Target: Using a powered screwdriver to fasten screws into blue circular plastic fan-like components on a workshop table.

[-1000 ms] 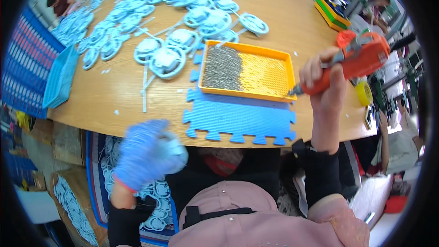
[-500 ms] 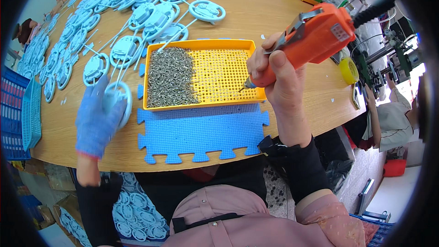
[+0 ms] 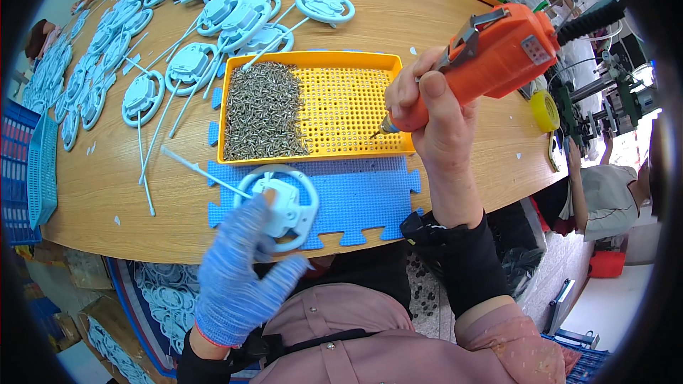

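Observation:
My right hand (image 3: 441,110), bare, is closed around an orange electric screwdriver (image 3: 491,57). Its thin bit points down over the right part of a yellow perforated tray (image 3: 348,103). Small metal screws (image 3: 260,110) lie heaped in the tray's left part. In a blue knit glove, my left hand (image 3: 245,270) reaches over a light-blue plastic wheel-shaped part (image 3: 288,206) with a thin rod. Its fingers lie on the part's left side, while the thumb is stretched away, below the rim. The part is over a blue foam mat (image 3: 363,199); the hand hides its lower left.
Many similar wheel parts (image 3: 245,18) are spread across the table's (image 3: 398,14) far left. A blue basket (image 3: 43,171) stands at the left edge, and yellow tape (image 3: 544,110) lies at the right. Other people (image 3: 605,192) sit around the table. More parts (image 3: 167,299) are below its edge.
My left hand has moved right and nearer, bringing a wheel part from the table's left onto the foam mat. The thumb has spread. My right hand and the screwdriver have barely moved.

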{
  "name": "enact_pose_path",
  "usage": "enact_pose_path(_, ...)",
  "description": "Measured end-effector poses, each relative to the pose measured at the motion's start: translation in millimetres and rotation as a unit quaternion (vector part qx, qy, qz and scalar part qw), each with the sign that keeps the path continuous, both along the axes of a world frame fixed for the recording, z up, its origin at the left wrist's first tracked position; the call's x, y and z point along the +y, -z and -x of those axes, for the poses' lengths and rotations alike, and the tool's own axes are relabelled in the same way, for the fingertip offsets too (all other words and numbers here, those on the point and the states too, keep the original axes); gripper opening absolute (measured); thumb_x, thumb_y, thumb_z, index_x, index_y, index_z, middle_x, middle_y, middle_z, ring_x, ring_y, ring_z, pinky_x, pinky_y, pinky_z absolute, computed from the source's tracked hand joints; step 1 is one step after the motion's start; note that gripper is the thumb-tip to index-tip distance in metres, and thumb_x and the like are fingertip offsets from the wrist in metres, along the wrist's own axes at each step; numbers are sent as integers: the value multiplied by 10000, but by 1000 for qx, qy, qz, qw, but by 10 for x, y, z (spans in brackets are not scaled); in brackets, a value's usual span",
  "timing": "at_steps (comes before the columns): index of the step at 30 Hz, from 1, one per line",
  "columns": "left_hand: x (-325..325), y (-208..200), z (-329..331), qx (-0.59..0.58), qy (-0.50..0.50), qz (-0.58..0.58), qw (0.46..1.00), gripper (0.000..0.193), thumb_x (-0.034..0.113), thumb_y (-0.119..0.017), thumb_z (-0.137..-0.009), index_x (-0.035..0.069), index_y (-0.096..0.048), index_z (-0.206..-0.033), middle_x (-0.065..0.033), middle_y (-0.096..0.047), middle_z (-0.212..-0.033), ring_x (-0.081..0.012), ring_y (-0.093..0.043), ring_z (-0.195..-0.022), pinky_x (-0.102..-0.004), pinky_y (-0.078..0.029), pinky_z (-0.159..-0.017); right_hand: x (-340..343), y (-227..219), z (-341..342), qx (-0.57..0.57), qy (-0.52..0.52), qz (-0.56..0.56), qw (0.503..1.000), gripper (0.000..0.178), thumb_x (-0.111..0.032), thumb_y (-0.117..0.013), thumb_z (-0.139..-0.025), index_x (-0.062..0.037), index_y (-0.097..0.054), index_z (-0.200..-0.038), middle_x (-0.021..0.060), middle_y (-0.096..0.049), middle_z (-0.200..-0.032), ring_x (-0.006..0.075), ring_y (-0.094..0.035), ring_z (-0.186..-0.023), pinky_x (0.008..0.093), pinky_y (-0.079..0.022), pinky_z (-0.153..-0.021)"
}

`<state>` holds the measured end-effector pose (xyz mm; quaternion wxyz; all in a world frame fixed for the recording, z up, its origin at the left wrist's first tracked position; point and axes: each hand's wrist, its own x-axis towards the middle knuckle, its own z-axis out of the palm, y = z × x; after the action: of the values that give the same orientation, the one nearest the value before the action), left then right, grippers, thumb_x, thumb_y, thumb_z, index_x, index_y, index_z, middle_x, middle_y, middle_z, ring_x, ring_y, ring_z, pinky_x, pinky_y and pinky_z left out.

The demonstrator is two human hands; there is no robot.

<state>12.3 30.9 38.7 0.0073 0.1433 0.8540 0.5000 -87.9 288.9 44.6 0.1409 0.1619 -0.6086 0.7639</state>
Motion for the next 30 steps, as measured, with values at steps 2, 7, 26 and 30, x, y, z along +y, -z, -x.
enact_pose_path(2,-10,-57,-3,-92,45,-48,994,664,139,-784,-674,57,-521,-1278,-125,-569,-1044,-194,-593,-765,-316,-500,-637,-35,-8,-8,-4,4,-2,1000,302,-311,-653,-870,-68,-493,-953,38,-528,-686,141,-521,-591,270,-430,-550)
enact_pose_path(7,69,-73,373,194,117,235,945,674,199,-769,-632,74,-531,-1251,-157,-573,-1130,-339,-528,-1053,-444,-397,-924,-120,-232,-129,57,30,3,998,345,-358,-633,-881,-65,-490,-994,40,-520,-714,136,-502,-579,269,-424,-565)
enact_pose_path(26,228,501,403,95,24,115,988,682,266,-756,-643,45,-514,-1242,-127,-581,-1062,-304,-530,-978,-441,-383,-925,-1037,-157,-549,24,-84,1,996,452,-344,-760,-781,-48,-450,-925,54,-511,-622,148,-487,-517,273,-410,-493)
enact_pose_path(30,219,538,446,72,76,102,989,613,258,-739,-655,65,-541,-1202,-125,-592,-1056,-310,-521,-992,-445,-378,-933,-1007,-124,-508,15,-114,-24,993,416,-305,-757,-784,-53,-450,-908,49,-505,-617,151,-488,-517,276,-409,-490)
